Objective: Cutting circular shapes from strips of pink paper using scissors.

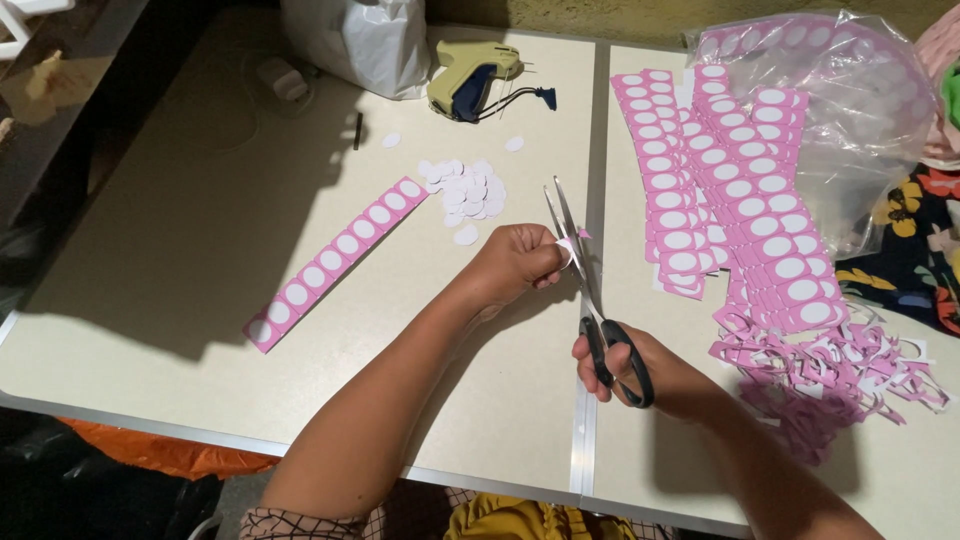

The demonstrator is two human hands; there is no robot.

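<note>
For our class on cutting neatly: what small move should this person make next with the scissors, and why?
Probably close the black-handled metal scissors in the right hand. Their blades stand open around the small white paper round with a pink scrap pinched in the left hand, so one snip would likely trim the pink edge.

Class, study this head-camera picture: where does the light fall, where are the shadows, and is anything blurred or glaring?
Head view: light falls brightly on the table; soft shadows spread under the left hand and beside the right hand; the plastic bag shows pale glare; the room's left edge is dark; the scissors and pink strip look sharp, with no obvious motion blur.
</note>
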